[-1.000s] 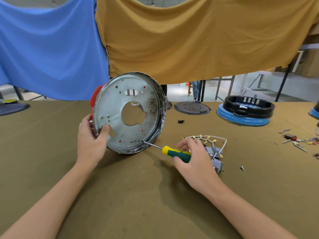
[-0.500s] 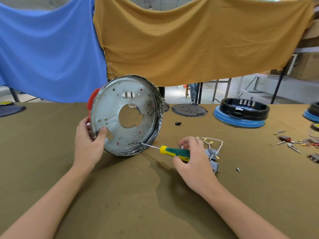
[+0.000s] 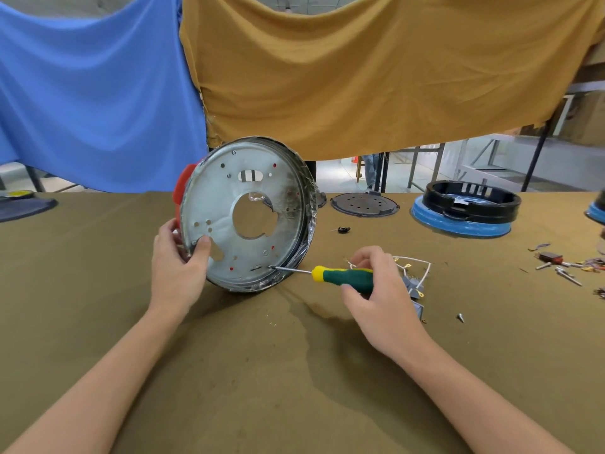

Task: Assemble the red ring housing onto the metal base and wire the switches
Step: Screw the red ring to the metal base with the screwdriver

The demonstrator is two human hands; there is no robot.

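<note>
A round metal base (image 3: 229,204) stands on edge on the olive table, its flat underside with a large centre hole facing me. The red ring housing (image 3: 181,191) shows only as a red edge behind its upper left rim. My left hand (image 3: 178,260) grips the base's lower left rim, thumb on the face. My right hand (image 3: 376,290) holds a green and yellow screwdriver (image 3: 340,276), whose tip sits on a screw near the base's bottom edge. Grey switches with white wires (image 3: 414,280) lie partly hidden behind my right hand.
A black ring on a blue disc (image 3: 465,208) and a dark perforated disc (image 3: 363,204) sit at the back right. Loose screws and terminals (image 3: 563,267) are scattered at the far right; a single screw (image 3: 461,317) lies near my right hand. Blue and mustard cloths hang behind.
The scene has held nearly still. The screwdriver tip stays on the same screw and my right hand's fingers have shifted slightly round the handle; my left hand keeps its grip.
</note>
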